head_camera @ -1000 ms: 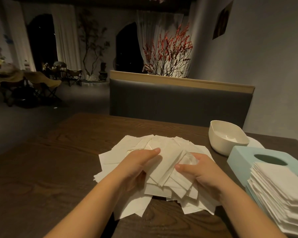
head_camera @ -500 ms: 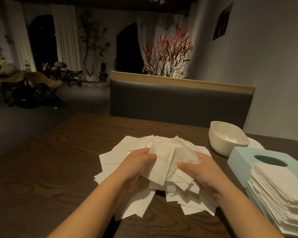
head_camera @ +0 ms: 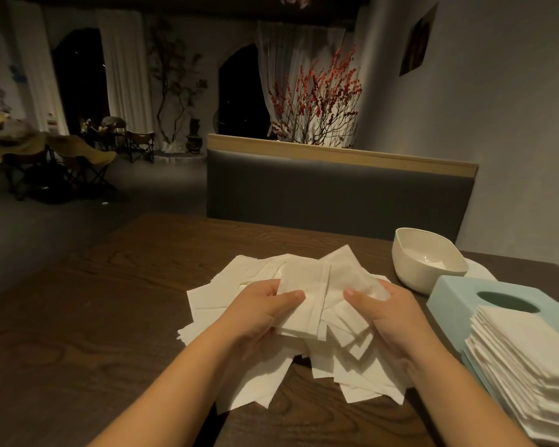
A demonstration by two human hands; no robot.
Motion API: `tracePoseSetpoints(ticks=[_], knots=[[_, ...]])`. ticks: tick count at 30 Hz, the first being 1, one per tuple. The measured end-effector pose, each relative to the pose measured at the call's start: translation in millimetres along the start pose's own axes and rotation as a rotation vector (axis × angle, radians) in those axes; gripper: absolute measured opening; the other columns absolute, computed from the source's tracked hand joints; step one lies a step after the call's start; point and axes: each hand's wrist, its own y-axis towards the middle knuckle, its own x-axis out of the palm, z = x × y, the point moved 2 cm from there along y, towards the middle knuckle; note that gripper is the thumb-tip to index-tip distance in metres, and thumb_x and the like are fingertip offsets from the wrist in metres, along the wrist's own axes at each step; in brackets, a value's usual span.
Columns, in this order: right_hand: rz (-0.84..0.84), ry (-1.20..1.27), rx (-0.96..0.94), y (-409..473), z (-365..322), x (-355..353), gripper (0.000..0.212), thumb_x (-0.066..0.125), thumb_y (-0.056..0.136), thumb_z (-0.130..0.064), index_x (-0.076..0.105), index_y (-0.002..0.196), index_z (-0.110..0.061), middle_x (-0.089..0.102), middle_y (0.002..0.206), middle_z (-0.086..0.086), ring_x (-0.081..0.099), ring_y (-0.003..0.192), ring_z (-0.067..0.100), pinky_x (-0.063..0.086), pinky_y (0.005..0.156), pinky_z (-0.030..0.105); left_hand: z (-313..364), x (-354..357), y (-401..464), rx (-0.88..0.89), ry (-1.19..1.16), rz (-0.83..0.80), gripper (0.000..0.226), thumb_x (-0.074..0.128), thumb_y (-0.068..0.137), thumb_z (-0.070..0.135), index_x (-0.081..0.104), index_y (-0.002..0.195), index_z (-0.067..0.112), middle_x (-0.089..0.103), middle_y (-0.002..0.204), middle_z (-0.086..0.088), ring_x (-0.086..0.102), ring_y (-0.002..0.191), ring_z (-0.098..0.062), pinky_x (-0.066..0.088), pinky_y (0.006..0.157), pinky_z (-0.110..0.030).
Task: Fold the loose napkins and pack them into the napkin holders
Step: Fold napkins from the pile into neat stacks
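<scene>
1. The dark wooden table carried a fanned heap of loose white napkins at its middle;
2. the left hand pinched a gathered bunch of napkins above that heap, thumb on top;
3. the right hand gripped the bunch's other side, thumb pressed on the paper;
4. a cream bowl stood beyond; nearer, a pale blue napkin holder lay beneath a neat napkin stack.

Restaurant: booth seat, wooden table, napkin holder
</scene>
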Motion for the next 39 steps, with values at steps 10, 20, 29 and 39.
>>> tracePoseSetpoints(ticks=[10, 20, 29, 39], knots=[[0.237, 0.384, -0.079, -1, -6, -13, 0.017, 0.067, 0.092, -0.019, 0.068, 0.108, -0.021, 0.075, 0.096, 0.001, 0.071, 0.089, 0.020, 0.054, 0.067, 0.033, 4, 1, -1, 0.099, -0.238, 0.124, 0.019, 0.056, 0.098, 0.006, 0.067, 0.113, 0.004, 0.078, 0.089, -0.010, 0.075, 0.072, -0.019, 0.059, 0.055, -0.030], [-0.097, 0.007, -0.048, -1, -8, 0, 0.044, 0.078, 0.080, -0.031, 0.064, 0.121, -0.028, 0.075, 0.105, -0.001, 0.072, 0.097, 0.023, 0.058, 0.088, 0.048, -2, 19, -3, -0.060, -0.176, 0.034, 0.021, 0.064, 0.095, 0.024, 0.077, 0.106, 0.012, 0.074, 0.107, -0.017, 0.070, 0.096, -0.035, 0.057, 0.085, -0.047], [-0.128, -0.075, -0.034, -3, -6, -1, 0.031, 0.076, 0.082, -0.024, 0.064, 0.110, -0.029, 0.077, 0.097, -0.003, 0.075, 0.088, 0.018, 0.060, 0.078, 0.036, -1, 22, -11, -0.140, -0.187, -0.010, 0.030, 0.051, 0.103, 0.029, 0.068, 0.114, 0.007, 0.076, 0.102, -0.016, 0.074, 0.082, -0.026, 0.057, 0.071, -0.034], [-0.062, 0.057, -0.042, 1, -5, -6, 0.040, 0.079, 0.076, -0.019, 0.066, 0.113, -0.022, 0.077, 0.095, -0.003, 0.075, 0.083, 0.016, 0.059, 0.064, 0.029, 1, 19, -11, -0.126, -0.287, 0.121, 0.027, 0.055, 0.101, 0.030, 0.067, 0.117, 0.012, 0.076, 0.101, -0.019, 0.073, 0.094, -0.038, 0.055, 0.092, -0.057]])
